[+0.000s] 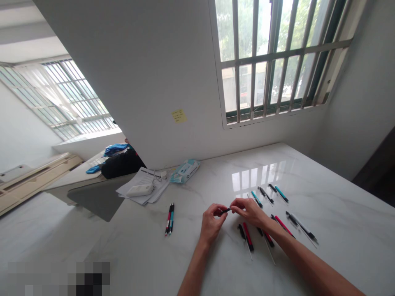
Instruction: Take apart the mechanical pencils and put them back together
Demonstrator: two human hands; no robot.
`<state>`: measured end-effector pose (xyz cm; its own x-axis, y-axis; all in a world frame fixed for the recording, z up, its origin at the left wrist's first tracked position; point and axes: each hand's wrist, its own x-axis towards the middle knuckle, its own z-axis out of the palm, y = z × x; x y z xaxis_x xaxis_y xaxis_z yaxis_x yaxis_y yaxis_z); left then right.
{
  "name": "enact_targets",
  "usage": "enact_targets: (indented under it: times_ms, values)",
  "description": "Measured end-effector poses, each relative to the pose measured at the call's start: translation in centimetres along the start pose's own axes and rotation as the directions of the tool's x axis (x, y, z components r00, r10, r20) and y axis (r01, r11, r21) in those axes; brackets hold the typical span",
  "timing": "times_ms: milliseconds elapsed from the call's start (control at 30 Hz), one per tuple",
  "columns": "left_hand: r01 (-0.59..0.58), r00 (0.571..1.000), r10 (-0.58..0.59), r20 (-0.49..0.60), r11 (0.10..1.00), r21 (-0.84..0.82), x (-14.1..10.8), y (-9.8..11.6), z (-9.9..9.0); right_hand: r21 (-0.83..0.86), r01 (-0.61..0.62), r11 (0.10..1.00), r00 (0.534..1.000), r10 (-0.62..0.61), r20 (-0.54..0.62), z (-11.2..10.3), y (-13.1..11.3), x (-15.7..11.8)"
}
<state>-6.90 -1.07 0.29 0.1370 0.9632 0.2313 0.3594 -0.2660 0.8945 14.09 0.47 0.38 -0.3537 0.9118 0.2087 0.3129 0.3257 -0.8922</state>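
Head view, only one. Left hand [212,222], just right of lower centre: fingers narrow, pinching a black pen part [226,210]. Right hand [250,213], just beside it: fingers also narrow, pinched at that part's right end. Can't tell if a second small piece sits between them; too small. The part is clear of the table [138,259], between the two hands.

Progress, my read: partway, more left than done. Left of the hands, lower centre-left of frame: a red-and-black pen [168,219] and a teal-and-black pen [171,218] lie side by side, both look whole. Count those as done, probably.

Rest is in pieces, lower right of frame, loose sets spread around and under the right arm. Upper part of that spread: teal barrel [256,198], and a second teal barrel [281,193] farther right, black pieces next to each. Nearer the bottom: red barrel [247,235] with a black clip piece [241,232] and thin white refill [249,250] alongside. More red barrels partly hidden by the forearm, so no exact count of sets. Far right: grey barrel [300,226], black piece near its upper end.

Off to the side, upper left of the pens: papers [152,196], wipes pack [185,172]. Neither is being touched.
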Motion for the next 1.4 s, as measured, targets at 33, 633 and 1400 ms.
enact_targets:
  times_ms: [33, 633, 1400]
  values:
    - [-0.003, 1.0, 0.003, 0.001, 1.0, 0.002, 0.0, 0.0, 0.0, -0.028, -0.008, 1.0, 1.0, 0.008, 0.001, -0.1, 0.0, 0.0]
    - [0.043, 0.998, -0.039, 0.039, 0.994, -0.105, 0.0, -0.4, 0.0, -0.167, 0.044, 0.985, 0.999, -0.041, 0.022, -0.2, 0.1, -0.1]
    - [0.264, 0.94, -0.342, -0.012, 0.747, -0.61, 0.4, -0.2, -0.3, -0.553, -0.329, 0.766, 0.92, 0.129, -0.37, -6.5, 5.1, -0.4]
